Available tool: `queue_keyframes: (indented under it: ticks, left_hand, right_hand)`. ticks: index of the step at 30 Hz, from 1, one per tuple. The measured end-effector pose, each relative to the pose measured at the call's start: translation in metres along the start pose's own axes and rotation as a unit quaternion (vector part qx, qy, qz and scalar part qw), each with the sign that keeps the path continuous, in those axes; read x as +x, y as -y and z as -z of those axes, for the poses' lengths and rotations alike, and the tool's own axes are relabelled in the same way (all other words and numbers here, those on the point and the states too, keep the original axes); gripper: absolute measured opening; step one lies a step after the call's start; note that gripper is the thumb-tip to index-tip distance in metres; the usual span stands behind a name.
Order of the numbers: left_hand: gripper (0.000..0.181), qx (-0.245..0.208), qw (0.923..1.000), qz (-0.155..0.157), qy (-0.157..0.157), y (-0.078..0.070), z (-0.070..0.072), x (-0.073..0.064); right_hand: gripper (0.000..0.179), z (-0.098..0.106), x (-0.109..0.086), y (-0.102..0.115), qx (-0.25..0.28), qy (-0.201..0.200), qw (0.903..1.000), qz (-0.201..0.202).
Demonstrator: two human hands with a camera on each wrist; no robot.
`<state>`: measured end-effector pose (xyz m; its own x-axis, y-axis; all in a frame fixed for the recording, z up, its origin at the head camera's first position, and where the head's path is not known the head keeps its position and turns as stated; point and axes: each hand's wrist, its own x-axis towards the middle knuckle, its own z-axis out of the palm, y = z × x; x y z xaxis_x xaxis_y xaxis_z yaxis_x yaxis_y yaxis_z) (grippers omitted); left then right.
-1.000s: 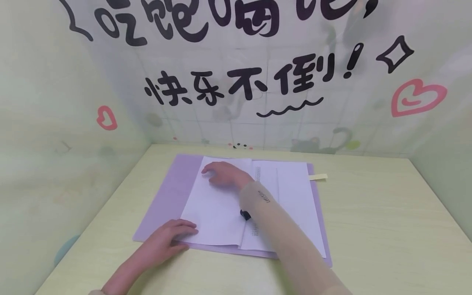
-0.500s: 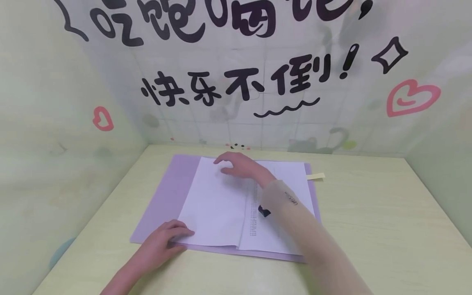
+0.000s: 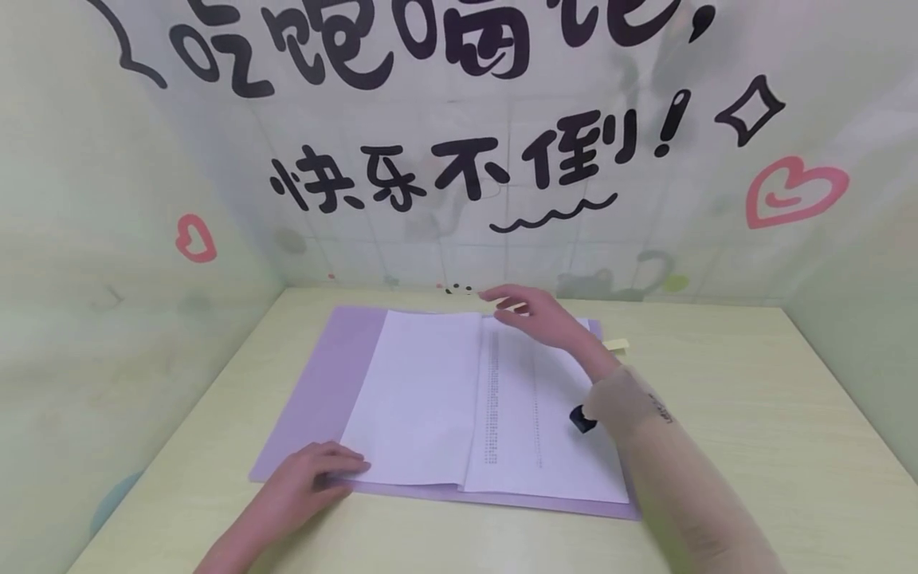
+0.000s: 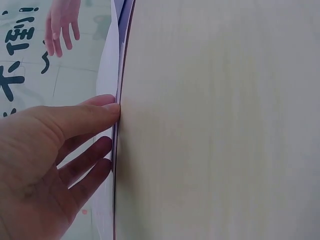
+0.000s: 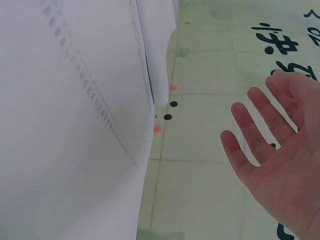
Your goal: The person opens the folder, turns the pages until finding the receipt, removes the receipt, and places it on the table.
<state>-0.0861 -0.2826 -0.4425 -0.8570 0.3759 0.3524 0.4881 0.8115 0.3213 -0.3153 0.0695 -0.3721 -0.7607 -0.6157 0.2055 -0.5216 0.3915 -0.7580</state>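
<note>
A purple-covered folder point(image 3: 319, 391) lies spread on the table, with white pages point(image 3: 416, 399) opened inside it. The left page looks blank, while the right page point(image 3: 516, 422) carries columns of small print. My left hand point(image 3: 310, 480) rests at the lower left corner, its fingers on the left page and its thumb along the front edge. In the left wrist view, that thumb point(image 4: 92, 120) touches the edge of the paper and cover. Held above the top of the right page, my right hand point(image 3: 538, 317) has loosely extended fingers and holds nothing, as the right wrist view also shows.
A pale yellow tab point(image 3: 617, 346) sticks out at the folder's right side. Light wooden table point(image 3: 731, 430) surrounds the folder. Behind stands a wall sheet point(image 3: 402, 255) with black lettering and pink hearts. Something blue point(image 3: 115, 502) shows past the table's left edge.
My right hand has moved right, from over the left page to above the top of the right page, uncovering more print. My left hand stays at the lower left corner.
</note>
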Motion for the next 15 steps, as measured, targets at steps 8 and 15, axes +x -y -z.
queue_keyframes:
  ticks: [8, 15]
  left_hand:
    - [0.04, -0.001, 0.9999, -0.011, -0.005, 0.003, -0.002, -0.001]
    - [0.038, 0.006, 1.0, -0.003, 0.005, 0.0, 0.001, -0.001]
  right_hand:
    - [0.033, 0.027, -0.034, -0.012, 0.025, -0.053, 0.9979, -0.029]
    - [0.036, 0.032, -0.064, -0.033, 0.032, -0.101, 0.9927, -0.057]
